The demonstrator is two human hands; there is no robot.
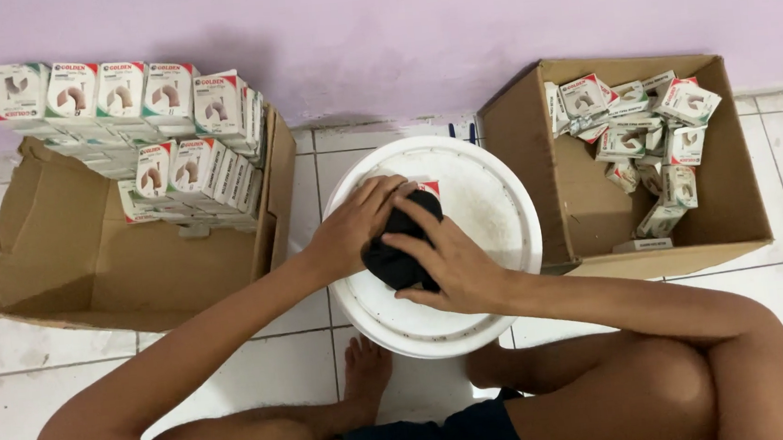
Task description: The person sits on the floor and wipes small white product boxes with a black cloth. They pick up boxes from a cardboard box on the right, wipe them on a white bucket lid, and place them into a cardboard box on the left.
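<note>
My left hand (355, 227) and my right hand (451, 262) meet over a round white bucket lid (492, 193) on the floor in front of me. Both hands grip a black elbow-shaped pipe fitting (400, 247). A small white carton (427, 188) with a red corner peeks out just behind the fitting, under my fingers. My left fingers press on the fitting's top end. My right hand wraps its lower side.
An open cardboard box (69, 264) at the left holds neat rows of small white cartons (178, 167), stacked against its right wall. Another cardboard box (745, 211) at the right holds a loose heap of similar cartons (641, 135). My bare legs and foot (366, 366) lie below the lid.
</note>
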